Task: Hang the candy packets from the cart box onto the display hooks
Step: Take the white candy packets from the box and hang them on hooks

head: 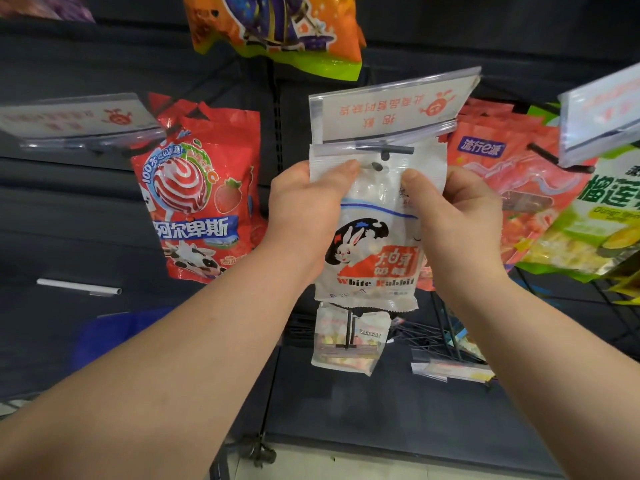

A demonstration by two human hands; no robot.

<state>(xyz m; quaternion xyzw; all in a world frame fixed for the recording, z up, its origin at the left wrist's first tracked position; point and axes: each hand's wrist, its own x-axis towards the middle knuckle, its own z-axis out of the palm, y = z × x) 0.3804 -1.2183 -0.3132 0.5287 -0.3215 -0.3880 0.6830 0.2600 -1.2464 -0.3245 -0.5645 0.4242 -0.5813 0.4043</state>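
Note:
A white White Rabbit candy packet [372,244] is held upright in front of the dark display wall. My left hand [304,206] pinches its top left edge, thumb on the front. My right hand [457,216] pinches its top right edge the same way. The packet's hang hole sits right at the tip of a black display hook [384,152], just below a flipped-up clear price tag holder [391,105]. The cart box is out of view.
Red lollipop packets [201,188] hang at left, pink packets [512,181] and a green durian packet [602,216] at right, an orange bag [277,29] above. A pastel candy packet [349,341] hangs on a lower hook. A wire rack [446,337] stands lower right.

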